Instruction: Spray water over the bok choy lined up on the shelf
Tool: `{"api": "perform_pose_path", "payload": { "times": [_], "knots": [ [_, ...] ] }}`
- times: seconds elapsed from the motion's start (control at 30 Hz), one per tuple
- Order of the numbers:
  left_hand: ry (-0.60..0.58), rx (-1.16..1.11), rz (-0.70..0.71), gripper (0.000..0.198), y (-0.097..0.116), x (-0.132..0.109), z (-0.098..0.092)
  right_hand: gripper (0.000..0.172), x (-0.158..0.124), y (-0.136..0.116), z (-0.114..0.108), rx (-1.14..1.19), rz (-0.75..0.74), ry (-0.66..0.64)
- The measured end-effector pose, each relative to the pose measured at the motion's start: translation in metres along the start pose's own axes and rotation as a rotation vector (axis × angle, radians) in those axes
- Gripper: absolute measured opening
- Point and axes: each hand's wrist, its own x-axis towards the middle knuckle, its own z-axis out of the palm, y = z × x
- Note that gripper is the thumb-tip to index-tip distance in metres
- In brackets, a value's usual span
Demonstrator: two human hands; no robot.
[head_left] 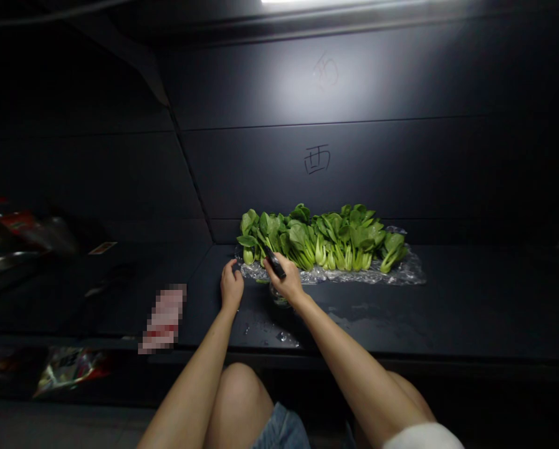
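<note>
A row of green bok choy [335,240] lies along the back edge of a dark shelf [475,299], bunched leaf against leaf, with the pale stems toward the front edge and the leaves toward the back wall [251,174]. Under the bunches spreads a crumpled sheet of clear plastic [412,271], which shows along their front and past the right end of the row. The right hand [288,280] is closed round the black top of a spray bottle [275,264], whose clear body shows below the hand, in front of the left part of the row. The left hand [232,288] is just beside the left end of the plastic, its fingers loosely curled and the thumb toward the row; whether it touches the shelf I cannot tell. Drops of water [288,338] lie near the front edge, below the bottle. Farther left, a pixelated pink item [164,318] lies by the front edge, and a small card [103,248] lies farther back. Below that edge sits a shiny packet [71,369], blurred. A dark character [317,159] is written on the back wall above the bok choy.
</note>
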Motion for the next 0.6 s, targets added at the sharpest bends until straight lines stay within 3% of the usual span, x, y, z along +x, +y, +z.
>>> {"api": "perform_pose_path", "payload": {
  "times": [0.6],
  "knots": [
    [0.001,-0.098,-0.062,0.039,-0.010,0.001,0.003,0.029,0.005,-0.006,0.010,0.072,-0.027,-0.074]
  ]
}}
